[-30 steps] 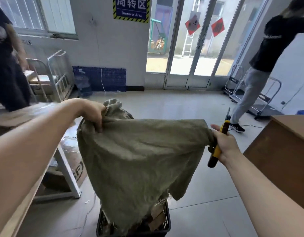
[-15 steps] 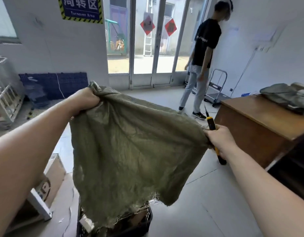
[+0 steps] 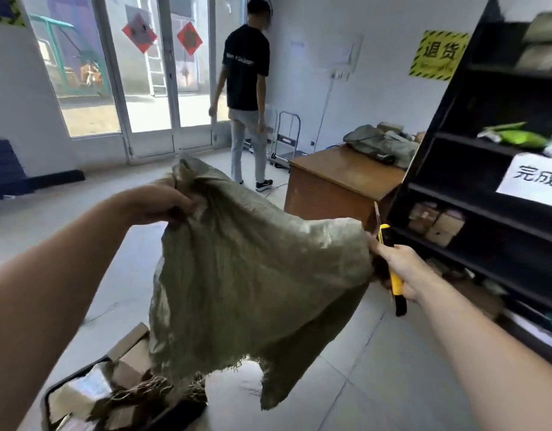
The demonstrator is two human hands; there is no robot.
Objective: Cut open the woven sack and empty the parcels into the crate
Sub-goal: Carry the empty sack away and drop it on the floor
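Observation:
An olive-green woven sack (image 3: 253, 284) hangs limp and flat between my hands, its frayed cut edge pointing down. My left hand (image 3: 162, 202) grips its upper left corner. My right hand (image 3: 395, 269) pinches the upper right corner and also holds a yellow and black utility knife (image 3: 392, 273). Below the sack, at the bottom left, a black crate (image 3: 47, 402) holds several cardboard parcels (image 3: 128, 368).
A person in a black shirt (image 3: 245, 88) stands by the glass doors (image 3: 150, 73). A brown wooden desk (image 3: 340, 181) with grey sacks on it is to the right. Black shelving (image 3: 486, 213) with parcels fills the right edge. A folding trolley (image 3: 284, 147) stands behind the desk.
My view has swung right, bringing the desk and shelving in. The sack has moved right with my hands, so the crate now sits lower left of it. The person has moved nearer the doors.

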